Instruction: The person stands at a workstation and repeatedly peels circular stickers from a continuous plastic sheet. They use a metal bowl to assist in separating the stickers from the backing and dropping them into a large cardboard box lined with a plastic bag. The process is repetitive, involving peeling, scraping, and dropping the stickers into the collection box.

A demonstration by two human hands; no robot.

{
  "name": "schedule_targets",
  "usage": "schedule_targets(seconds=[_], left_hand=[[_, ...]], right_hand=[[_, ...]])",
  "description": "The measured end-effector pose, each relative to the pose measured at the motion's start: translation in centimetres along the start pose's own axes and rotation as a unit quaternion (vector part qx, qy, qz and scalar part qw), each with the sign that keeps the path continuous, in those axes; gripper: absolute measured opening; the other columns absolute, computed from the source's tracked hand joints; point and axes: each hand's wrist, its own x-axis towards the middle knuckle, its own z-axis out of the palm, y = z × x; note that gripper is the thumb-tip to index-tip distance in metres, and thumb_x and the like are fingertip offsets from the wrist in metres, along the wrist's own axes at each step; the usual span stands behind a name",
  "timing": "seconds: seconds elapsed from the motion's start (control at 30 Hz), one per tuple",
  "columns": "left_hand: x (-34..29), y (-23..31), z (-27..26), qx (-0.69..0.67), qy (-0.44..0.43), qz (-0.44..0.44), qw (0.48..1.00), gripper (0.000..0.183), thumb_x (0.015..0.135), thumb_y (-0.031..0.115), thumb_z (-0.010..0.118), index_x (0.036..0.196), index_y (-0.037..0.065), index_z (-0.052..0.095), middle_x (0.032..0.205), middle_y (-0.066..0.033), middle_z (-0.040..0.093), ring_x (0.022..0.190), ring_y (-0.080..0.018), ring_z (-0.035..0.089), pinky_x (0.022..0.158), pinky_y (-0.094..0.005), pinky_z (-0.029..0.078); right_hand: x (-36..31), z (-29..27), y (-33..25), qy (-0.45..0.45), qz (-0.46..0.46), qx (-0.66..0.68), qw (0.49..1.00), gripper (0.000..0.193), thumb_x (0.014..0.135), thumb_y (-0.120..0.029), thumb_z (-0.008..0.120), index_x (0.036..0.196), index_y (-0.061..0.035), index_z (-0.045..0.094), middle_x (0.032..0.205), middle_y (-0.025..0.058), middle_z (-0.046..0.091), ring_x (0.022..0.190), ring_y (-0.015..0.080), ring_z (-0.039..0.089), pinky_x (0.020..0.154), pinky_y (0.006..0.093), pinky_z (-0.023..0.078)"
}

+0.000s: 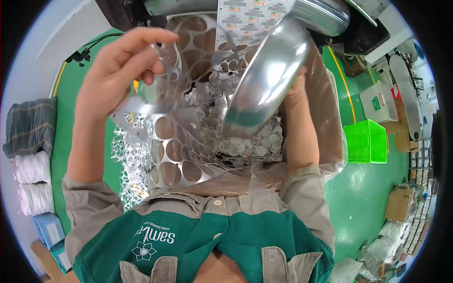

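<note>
The right hand (296,88), fingers partly hidden, grips the metal bowl (269,75) tilted over the box's (325,125) right half. It looks light, stiff, slick; best held by its rim. The left hand (127,66) half-curls by punched film (155,108), pinching or not, I can't tell.

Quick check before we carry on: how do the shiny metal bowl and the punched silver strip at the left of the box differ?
Surface: the metal bowl is solid and smooth, while the punched strip is full of round holes.
Shape: the bowl is deeply curved and looks rigid; the strip is thin and bends loosely.
Pose: the bowl is tipped up in the right hand; the strip spreads left of it.
Both are silvery and reflective.
</note>
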Motion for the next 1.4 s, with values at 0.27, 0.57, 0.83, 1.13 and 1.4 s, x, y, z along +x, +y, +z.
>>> schedule_targets(seconds=[0.27, 0.57, 0.83, 1.13, 1.4], left_hand=[[-9.5, 1.2, -16.1, -0.033, 0.274, 0.067, 0.959, 0.061, 0.082, 0.014, 0.052, 0.136, 0.000, 0.026, 0.086, -0.0044, 0.055, 0.061, -0.0059, 0.048, 0.061, -0.0151, 0.044], [-4.1, -9.5, -10.4, 0.402, 0.152, 0.022, 0.903, 0.045, 0.082, 0.021, 0.059, 0.124, 0.009, 0.048, 0.126, -0.0107, 0.049, 0.121, -0.0245, 0.041, 0.099, -0.0356, 0.031], [1.9, -13.7, 3.2, 0.621, -0.234, 0.038, 0.747, 0.045, 0.071, 0.010, 0.061, 0.116, 0.014, 0.054, 0.118, -0.0068, 0.054, 0.119, -0.0278, 0.040, 0.101, -0.0600, 0.020], [0.9, -8.9, -5.9, 0.120, 0.024, -0.001, 0.993, 0.039, 0.075, -0.010, 0.041, 0.108, 0.004, 0.057, 0.097, -0.0054, 0.058, 0.088, -0.0136, 0.052, 0.079, -0.0285, 0.042], [1.7, -13.1, 1.6, 0.335, -0.058, 0.112, 0.934, 0.037, 0.071, -0.005, 0.046, 0.101, 0.010, 0.061, 0.088, -0.0088, 0.060, 0.086, -0.0217, 0.055, 0.090, -0.0346, 0.035]], right_hand=[[-7.4, -9.6, 13.5, 0.071, 0.459, -0.766, 0.445, 0.053, 0.067, -0.035, 0.070, 0.107, -0.0013, 0.058, 0.114, 0.0177, 0.057, 0.106, 0.0284, 0.055, 0.085, 0.0379, 0.046], [-4.4, -6.9, 8.1, -0.008, 0.489, -0.680, 0.546, 0.056, 0.059, -0.043, 0.073, 0.090, 0.0031, 0.064, 0.094, 0.0166, 0.064, 0.087, 0.0276, 0.061, 0.073, 0.0383, 0.048], [2.6, 6.6, -1.8, 0.087, 0.007, -0.266, 0.960, 0.049, 0.080, -0.030, 0.065, 0.115, -0.0002, 0.051, 0.099, 0.0073, 0.061, 0.091, 0.0138, 0.058, 0.080, 0.0282, 0.046], [-2.4, -6.8, 12.1, 0.202, 0.345, -0.379, 0.834, 0.057, 0.077, -0.036, 0.067, 0.116, 0.0006, 0.046, 0.094, 0.0092, 0.061, 0.084, 0.0215, 0.060, 0.073, 0.0301, 0.051], [-4.9, -6.0, 9.6, -0.044, 0.464, -0.738, 0.489, 0.044, 0.061, -0.037, 0.071, 0.086, -0.0008, 0.067, 0.094, 0.0170, 0.064, 0.088, 0.0339, 0.061, 0.078, 0.0403, 0.048]])
